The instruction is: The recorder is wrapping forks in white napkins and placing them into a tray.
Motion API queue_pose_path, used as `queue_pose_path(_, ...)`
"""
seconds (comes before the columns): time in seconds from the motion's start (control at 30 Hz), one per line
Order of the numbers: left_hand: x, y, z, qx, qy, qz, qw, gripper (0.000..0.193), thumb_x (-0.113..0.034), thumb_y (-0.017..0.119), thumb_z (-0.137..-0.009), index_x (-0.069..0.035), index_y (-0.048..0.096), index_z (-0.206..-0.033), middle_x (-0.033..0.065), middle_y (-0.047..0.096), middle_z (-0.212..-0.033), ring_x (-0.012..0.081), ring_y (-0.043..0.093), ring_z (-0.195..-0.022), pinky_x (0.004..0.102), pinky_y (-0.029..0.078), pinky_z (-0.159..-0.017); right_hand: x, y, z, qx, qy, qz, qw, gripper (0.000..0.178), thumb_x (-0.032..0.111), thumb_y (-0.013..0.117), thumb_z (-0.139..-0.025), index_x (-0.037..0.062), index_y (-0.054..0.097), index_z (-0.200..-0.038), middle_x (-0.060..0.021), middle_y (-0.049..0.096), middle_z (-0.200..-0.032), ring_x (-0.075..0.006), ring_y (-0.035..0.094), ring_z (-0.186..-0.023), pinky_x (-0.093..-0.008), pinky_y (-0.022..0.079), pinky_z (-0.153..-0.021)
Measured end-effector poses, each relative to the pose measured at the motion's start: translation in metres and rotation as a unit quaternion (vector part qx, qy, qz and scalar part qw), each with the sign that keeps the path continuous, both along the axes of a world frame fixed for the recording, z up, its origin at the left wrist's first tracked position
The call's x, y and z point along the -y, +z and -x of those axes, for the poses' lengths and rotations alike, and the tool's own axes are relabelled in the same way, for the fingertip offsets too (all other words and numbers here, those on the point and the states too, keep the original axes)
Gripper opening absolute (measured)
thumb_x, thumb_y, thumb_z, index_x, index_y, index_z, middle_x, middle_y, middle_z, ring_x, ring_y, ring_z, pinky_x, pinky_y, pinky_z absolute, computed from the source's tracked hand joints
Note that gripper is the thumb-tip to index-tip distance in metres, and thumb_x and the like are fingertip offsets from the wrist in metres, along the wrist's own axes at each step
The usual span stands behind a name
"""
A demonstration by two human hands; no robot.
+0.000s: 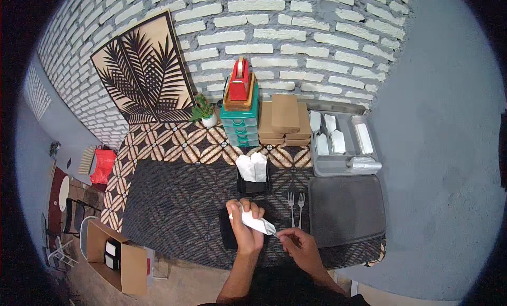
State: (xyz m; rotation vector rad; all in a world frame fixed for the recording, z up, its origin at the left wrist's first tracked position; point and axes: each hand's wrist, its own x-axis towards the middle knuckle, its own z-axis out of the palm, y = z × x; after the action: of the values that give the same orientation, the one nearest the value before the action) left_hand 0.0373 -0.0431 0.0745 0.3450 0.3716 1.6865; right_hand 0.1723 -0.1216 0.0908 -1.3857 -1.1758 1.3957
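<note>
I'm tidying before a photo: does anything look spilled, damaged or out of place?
One thing, mildly: the shiny wrapped bundle lies crosswise at the near right corner of the grey tray, its end seeming to overhang the rim, whereas the white packets beyond it lie lengthwise. No spill or damage stands out.

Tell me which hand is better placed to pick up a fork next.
Probably the right hand: it is closer to the two forks and seems only to touch the end of the white packet. The left hand is farther off and wrapped around the packet.
</note>
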Motion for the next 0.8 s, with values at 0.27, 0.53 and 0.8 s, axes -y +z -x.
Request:
queue_pose_path(0.27,-0.003,0.009,0.006,0.061,0.005,0.028,0.998,0.021,-0.034,0.042,-0.100,-0.014,0.046,-0.094,0.0003,0.042,-0.080,0.0130,0.042,-0.067,0.0308,0.038,-0.065,0.001,0.005,-0.005,0.029,0.025,-0.005,0.999,0.017,0.015,0.059,-0.093,0.0024,0.064,-0.104,-0.0003,0.059,-0.074,-0.0059,0.052,-0.065,-0.0218,0.042,-0.059)
queue_pose_path(0.53,0.003,0.007,-0.004,0.031,-0.012,0.011,0.999,0.018,-0.031,0.045,-0.098,-0.014,0.045,-0.092,0.0019,0.044,-0.082,0.0159,0.045,-0.069,0.0336,0.038,-0.067,-0.002,-0.001,-0.001,0.054,0.028,-0.010,0.998,0.018,0.015,0.059,-0.093,0.0029,0.064,-0.105,0.0000,0.059,-0.075,-0.0057,0.052,-0.066,-0.0216,0.042,-0.059)
queue_pose_path(0.8,0.000,0.005,-0.004,0.009,0.004,0.050,0.999,0.020,-0.033,0.044,-0.099,-0.015,0.045,-0.094,0.0008,0.045,-0.081,0.0141,0.044,-0.067,0.0324,0.040,-0.067,-0.003,0.002,0.002,0.053,0.003,0.001,0.999,0.018,0.015,0.060,-0.092,0.0028,0.064,-0.104,-0.0003,0.060,-0.075,-0.0062,0.054,-0.067,-0.0215,0.044,-0.059)
